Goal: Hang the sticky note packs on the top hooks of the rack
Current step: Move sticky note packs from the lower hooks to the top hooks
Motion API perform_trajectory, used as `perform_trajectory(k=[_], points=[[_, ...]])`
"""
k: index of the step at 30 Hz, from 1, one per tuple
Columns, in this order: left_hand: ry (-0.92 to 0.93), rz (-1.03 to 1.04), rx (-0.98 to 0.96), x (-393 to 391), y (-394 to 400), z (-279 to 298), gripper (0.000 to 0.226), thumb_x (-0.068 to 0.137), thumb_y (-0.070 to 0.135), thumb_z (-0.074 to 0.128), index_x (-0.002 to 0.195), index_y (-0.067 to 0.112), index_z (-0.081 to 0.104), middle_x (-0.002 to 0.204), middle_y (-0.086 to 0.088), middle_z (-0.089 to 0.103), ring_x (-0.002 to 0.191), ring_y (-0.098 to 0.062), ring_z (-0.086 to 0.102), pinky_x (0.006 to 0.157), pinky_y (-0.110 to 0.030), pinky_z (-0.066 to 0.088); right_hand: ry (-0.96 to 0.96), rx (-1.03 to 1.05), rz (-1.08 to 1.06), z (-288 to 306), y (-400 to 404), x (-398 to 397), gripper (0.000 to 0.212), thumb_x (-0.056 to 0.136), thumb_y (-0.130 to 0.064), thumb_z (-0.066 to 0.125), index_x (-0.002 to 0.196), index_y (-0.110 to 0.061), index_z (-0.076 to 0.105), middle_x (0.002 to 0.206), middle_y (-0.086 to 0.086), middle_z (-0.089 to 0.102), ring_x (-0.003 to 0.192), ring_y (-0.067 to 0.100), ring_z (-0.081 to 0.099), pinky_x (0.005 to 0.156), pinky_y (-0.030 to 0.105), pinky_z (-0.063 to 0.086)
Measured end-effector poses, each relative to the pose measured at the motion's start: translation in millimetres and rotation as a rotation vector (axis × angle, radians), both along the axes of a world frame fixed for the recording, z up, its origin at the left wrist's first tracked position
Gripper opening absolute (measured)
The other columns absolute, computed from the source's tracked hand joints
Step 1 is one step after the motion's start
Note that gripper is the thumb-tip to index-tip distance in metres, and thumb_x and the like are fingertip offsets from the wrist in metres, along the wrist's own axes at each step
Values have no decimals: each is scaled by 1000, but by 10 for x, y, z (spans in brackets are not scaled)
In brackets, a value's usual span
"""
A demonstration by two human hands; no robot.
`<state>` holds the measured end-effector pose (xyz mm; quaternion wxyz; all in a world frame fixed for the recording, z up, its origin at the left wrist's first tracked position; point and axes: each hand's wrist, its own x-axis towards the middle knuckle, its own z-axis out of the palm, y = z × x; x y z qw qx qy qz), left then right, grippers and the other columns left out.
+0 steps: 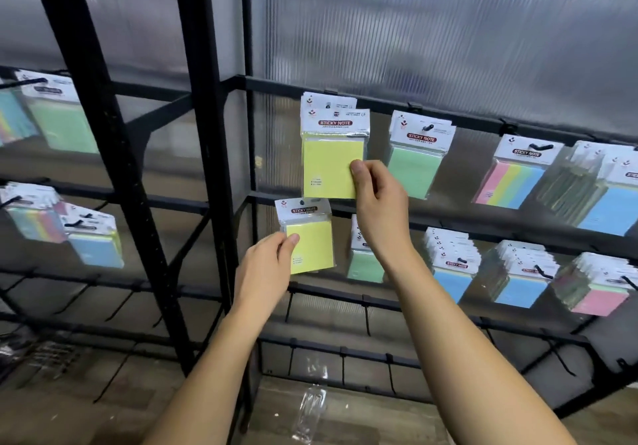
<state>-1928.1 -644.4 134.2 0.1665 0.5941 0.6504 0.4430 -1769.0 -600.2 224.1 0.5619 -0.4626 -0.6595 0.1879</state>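
The right grip [357, 168] pinches the lower right corner of a yellow pack [330, 165] at the top hook; its header lies straight above. The left grip [290, 239] pinches a second pack [309, 241], held below and left, long axis upright.

Dim backlit scene, soft glare on wall panel [448, 30], blurred, bowed edges

Ribbed translucent wall panel [448, 30] fills upper frame, dimly backlit. Wood-plank floor [379, 420] along bottom edge.
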Motion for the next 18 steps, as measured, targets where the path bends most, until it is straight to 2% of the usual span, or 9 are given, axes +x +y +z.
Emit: perform_trajectory(k=[3, 9, 18], points=[[2, 18, 14, -66, 5, 19, 42, 103, 38, 44, 63, 28, 36, 57, 8, 41, 54, -10, 40, 50, -31, 29, -14, 14, 5, 67, 96, -84, 29, 104, -32, 49, 87, -11, 60, 62, -9, 45, 56, 4, 40, 54, 20, 31], [2, 36, 16, -140, 2, 11, 41, 103, 38, 43, 64, 28, 37, 58, 9, 41, 53, -9, 40, 50, -30, 28, -9, -6, 7, 41, 193, -154, 32, 105, -32, 48, 84, -10, 58, 61, -8, 43, 55, 4, 38, 52, 18, 31], [23, 46, 5, -184, 62, -15, 37, 104, 39, 42, 68, 28, 41, 61, 9, 45, 56, -8, 44, 49, -28, 27, 2, -17, -21, -48, 306, -172, 31, 106, -33, 46, 89, -13, 61, 62, -10, 44, 56, 3, 40, 53, 18, 31]])
